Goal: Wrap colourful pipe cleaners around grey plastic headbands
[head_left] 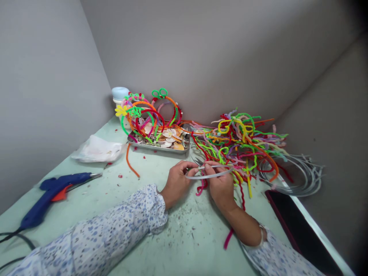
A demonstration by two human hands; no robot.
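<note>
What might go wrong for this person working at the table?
The bent grey band, held between the left hand and the right hand, might spring loose if a grip slips. The tangled pipe cleaners lie so close to the right hand that a sleeve or finger could snag them. The glue gun lies on its side beside the left arm, and its tip, if hot, could burn.

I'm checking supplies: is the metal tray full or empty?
Full, or close to it: shell-like pieces cover the metal tray nearly to its rim, and colourful hoops rise over its left part.
</note>
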